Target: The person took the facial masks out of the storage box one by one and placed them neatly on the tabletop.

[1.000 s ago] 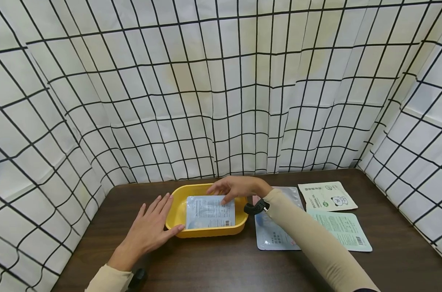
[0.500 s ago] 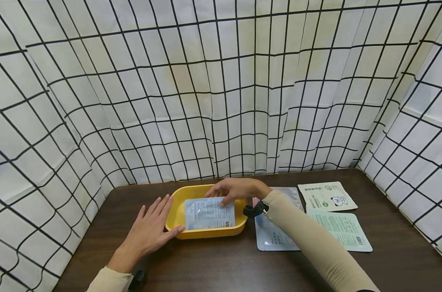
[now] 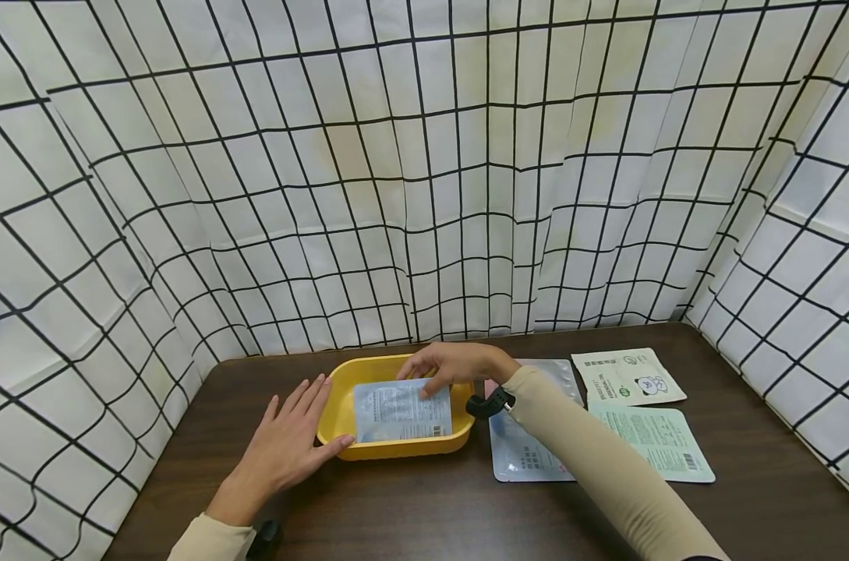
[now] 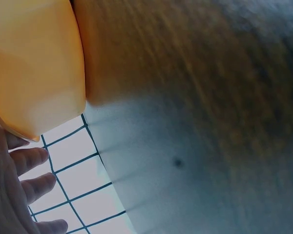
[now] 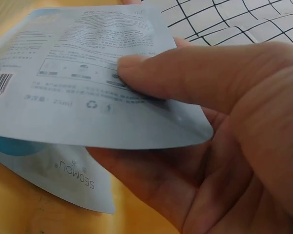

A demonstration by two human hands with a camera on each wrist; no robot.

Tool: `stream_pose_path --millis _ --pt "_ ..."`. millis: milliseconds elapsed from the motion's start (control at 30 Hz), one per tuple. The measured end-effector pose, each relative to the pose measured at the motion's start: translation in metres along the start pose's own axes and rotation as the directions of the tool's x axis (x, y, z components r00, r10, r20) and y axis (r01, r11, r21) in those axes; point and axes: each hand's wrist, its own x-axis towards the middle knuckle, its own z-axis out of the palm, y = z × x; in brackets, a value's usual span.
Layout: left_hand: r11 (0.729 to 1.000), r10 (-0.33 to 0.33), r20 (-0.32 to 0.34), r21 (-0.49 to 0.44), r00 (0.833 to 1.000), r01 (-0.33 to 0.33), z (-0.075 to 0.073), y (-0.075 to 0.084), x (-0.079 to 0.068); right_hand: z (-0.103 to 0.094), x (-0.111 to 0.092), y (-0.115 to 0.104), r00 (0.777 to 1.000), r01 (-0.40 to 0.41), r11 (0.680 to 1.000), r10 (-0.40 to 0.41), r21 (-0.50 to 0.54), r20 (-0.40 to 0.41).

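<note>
In the head view, a light blue sheet mask packet (image 3: 399, 413) lies within the yellow tray (image 3: 340, 374), printed text facing up. My right hand (image 3: 452, 366) reaches over the tray's right side and pinches the packet near its upper right corner. The right wrist view shows the thumb (image 5: 176, 73) on top and fingers underneath; a second sheet mask packet (image 5: 73, 175) lies below it in the tray. My left hand (image 3: 287, 436) rests against the tray's left end, fingers straight, thumb by the front left rim.
Right of the tray, a silvery blue packet (image 3: 525, 452) lies partly under my right forearm. Further right are a cream packet (image 3: 627, 378) with a bear drawing and a pale green packet (image 3: 666, 440). A white grid curtain (image 3: 410, 195) surrounds the brown table (image 3: 410, 506).
The pinched packet has shifted very slightly leftward, and my right hand sits a touch lower. My left hand stays beside the tray.
</note>
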Motion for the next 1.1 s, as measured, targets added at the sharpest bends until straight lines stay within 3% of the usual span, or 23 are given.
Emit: stream_pose_path --millis 533,833,1100 --pt "1.000 -0.007 -0.002 0.000 1.000 0.007 0.001 0.000 0.001 -0.013 -0.008 -0.008 0.996 0.045 0.999 -0.044 0.009 -0.081" --pt "1.000 -0.005 -0.007 0.010 1.000 0.005 0.000 0.000 0.001 -0.024 -0.023 -0.017 0.995 0.078 0.983 -0.065 0.167 -0.079" --pt "1.000 0.001 -0.012 0.008 1.000 -0.001 0.000 -0.001 0.001 -0.030 -0.050 -0.024 0.988 0.101 0.990 -0.088 0.102 -0.125"
